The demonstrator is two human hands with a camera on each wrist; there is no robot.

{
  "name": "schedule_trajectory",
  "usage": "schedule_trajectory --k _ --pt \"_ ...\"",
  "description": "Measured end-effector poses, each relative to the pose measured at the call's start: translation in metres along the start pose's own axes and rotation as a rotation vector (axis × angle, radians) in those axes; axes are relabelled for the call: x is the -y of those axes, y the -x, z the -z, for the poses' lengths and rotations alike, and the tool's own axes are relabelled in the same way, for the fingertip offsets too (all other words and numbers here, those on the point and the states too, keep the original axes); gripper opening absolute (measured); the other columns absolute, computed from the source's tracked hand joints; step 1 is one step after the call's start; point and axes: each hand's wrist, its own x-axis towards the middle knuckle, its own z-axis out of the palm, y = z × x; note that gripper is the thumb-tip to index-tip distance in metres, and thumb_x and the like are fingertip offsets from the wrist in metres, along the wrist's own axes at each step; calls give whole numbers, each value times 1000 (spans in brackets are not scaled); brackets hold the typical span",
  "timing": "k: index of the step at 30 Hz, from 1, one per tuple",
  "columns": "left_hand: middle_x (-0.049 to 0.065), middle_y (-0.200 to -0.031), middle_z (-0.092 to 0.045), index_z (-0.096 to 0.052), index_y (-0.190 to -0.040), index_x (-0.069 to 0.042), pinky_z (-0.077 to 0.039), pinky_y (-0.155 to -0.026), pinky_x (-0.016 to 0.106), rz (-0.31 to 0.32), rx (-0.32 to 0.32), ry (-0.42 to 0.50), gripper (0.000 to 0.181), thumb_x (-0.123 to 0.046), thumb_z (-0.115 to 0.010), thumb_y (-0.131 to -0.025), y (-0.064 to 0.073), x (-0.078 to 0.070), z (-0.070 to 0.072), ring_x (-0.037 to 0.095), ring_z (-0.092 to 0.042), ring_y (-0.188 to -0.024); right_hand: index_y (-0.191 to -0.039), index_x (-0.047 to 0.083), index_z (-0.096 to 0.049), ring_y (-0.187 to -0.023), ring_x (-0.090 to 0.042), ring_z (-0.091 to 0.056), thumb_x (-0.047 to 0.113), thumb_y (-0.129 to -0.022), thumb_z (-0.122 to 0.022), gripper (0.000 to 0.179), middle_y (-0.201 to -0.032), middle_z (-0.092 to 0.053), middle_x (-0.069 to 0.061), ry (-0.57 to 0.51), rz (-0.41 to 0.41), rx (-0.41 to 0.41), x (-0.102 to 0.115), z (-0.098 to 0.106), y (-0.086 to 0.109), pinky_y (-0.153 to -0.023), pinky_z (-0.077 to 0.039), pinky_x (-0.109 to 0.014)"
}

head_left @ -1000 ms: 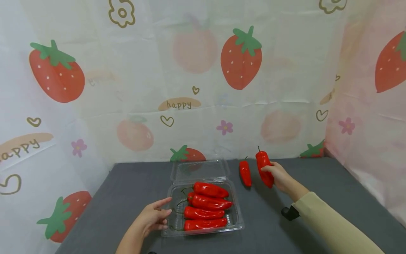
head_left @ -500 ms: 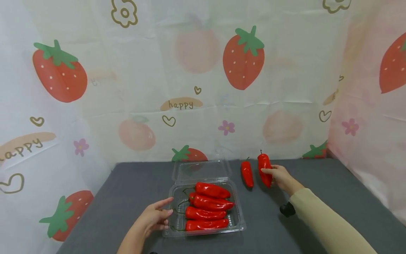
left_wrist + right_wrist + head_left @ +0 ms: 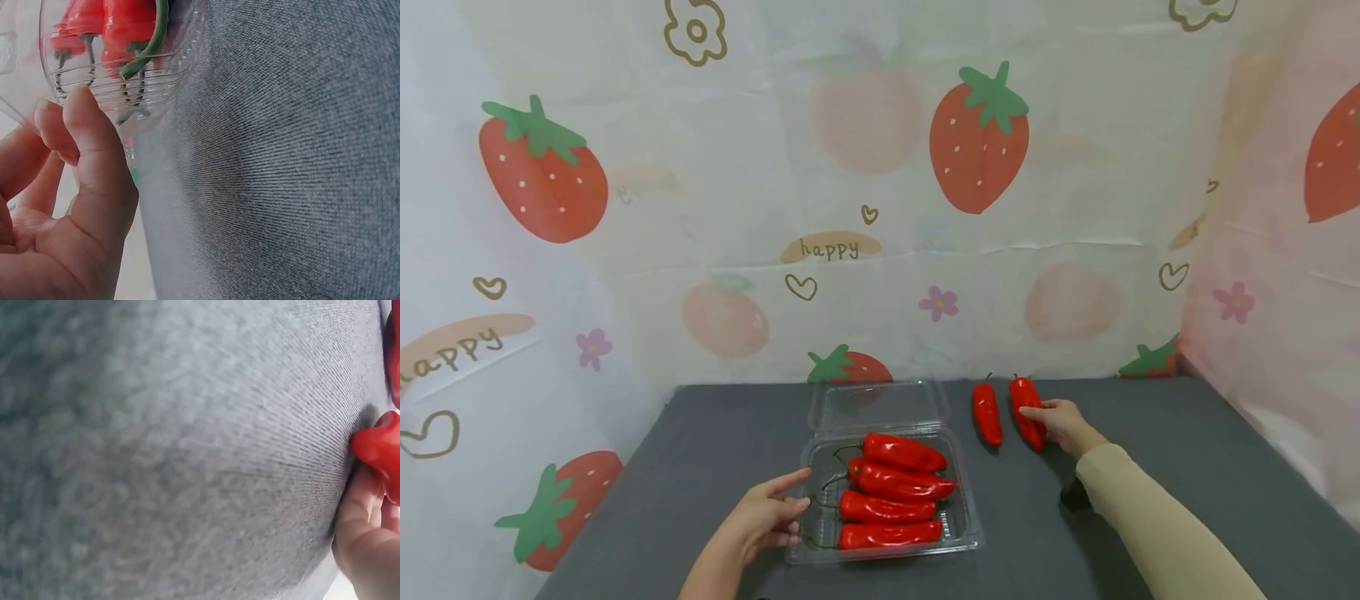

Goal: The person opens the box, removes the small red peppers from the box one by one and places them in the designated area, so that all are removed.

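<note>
My right hand (image 3: 1063, 422) grips a long red chili pepper (image 3: 1022, 396) low over the dark cloth, its stem pointing away from me. In the right wrist view, fingers (image 3: 359, 497) lie along the red pepper (image 3: 381, 450). Just left of it lies another red pepper (image 3: 986, 413). Several red peppers (image 3: 891, 507) lie crosswise in an open clear plastic box (image 3: 958, 492), stems to the left. My left hand (image 3: 763, 514) has its fingers spread at the box's left rim. In the left wrist view, the thumb (image 3: 94, 144) touches the clear wall near the green stems (image 3: 150, 50).
The box's clear lid (image 3: 880, 406) is folded back behind it. Dark grey cloth (image 3: 715, 433) covers the table. A printed strawberry curtain (image 3: 730, 192) stands along the back and both sides.
My right hand has lowered the red pepper toward the cloth, beside the other loose pepper. The left hand stays at the box's rim. The head view has shifted slightly.
</note>
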Motion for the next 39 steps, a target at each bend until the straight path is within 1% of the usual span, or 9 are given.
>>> schedule_trajectory --k 6,9,16,23,27,29,33,36,39 --pt "4 -79 -51 -41 -145 0 -53 -57 30 5 2 2 55 -3 -62 -94 1 0 -1 11 -53 -58 -140 -19 -27 -121 -43 -44 24 -97 -60 69 -139 -34 -35 100 16 -21 -3 -3 0 -100 -41 -49" --pt "4 -79 -51 -41 -145 0 -53 -57 30 8 4 2 56 -3 -61 -94 1 -1 0 11 -53 -58 -140 -19 -28 -121 -43 -44 24 -97 -60 69 -139 -34 -35 105 5 -25 -2 -5 -1 -101 -40 -50" --pt "4 -79 -52 -41 -146 0 -53 -57 29 14 1 -1 56 -3 -62 -94 1 -3 0 11 -53 -57 -137 -20 -29 -122 -45 -43 23 -96 -61 67 -137 -34 -35 74 -1 -46 -2 -6 -3 -102 -39 -50" --pt "4 -77 -51 -42 -145 -1 -53 -57 30 15 -7 3 56 -3 -63 -93 -1 0 0 11 -53 -57 -139 -20 -25 -121 -45 -42 25 -98 -59 70 -140 -31 -35 48 7 -10 -1 -4 1 -103 -38 -50" --pt "4 -78 -51 -42 -145 -1 -53 -57 30 11 -9 3 56 -3 -63 -93 -1 1 -1 12 -53 -57 -142 -20 -19 -117 -41 -44 26 -99 -57 74 -143 -28 -34 -12 -4 4 -3 -1 4 -103 -39 -48" --pt "4 -78 -51 -42 -145 -1 -53 -57 30 12 -14 2 56 -3 -63 -93 -1 1 -2 12 -53 -57 -144 -19 -15 -120 -43 -44 26 -99 -57 76 -145 -26 -35 -51 -9 23 -5 1 6 -104 -38 -47" --pt "5 -79 -51 -42 -145 -1 -53 -56 29 14 -20 3 56 -2 -63 -93 -1 0 -2 12 -54 -57 -145 -18 -10 -132 -45 -35 27 -99 -55 79 -148 -22 -36 -114 -21 44 -5 6 13 -108 -33 -49" --pt "5 -79 -51 -42 -145 -1 -53 -56 29 10 -15 6 56 -2 -63 -93 0 0 -2 11 -54 -57 -146 -16 -13 -129 -44 -37 29 -99 -56 79 -147 -24 -35 -132 -34 12 -4 9 20 -104 -38 -47" --pt "4 -77 -50 -41 -145 0 -52 -56 29 6 -6 10 56 -2 -62 -93 0 0 -2 11 -53 -56 -147 -14 -15 -115 -35 -47 32 -98 -57 79 -144 -29 -32 -135 -36 -17 1 12 28 -91 -47 -37"
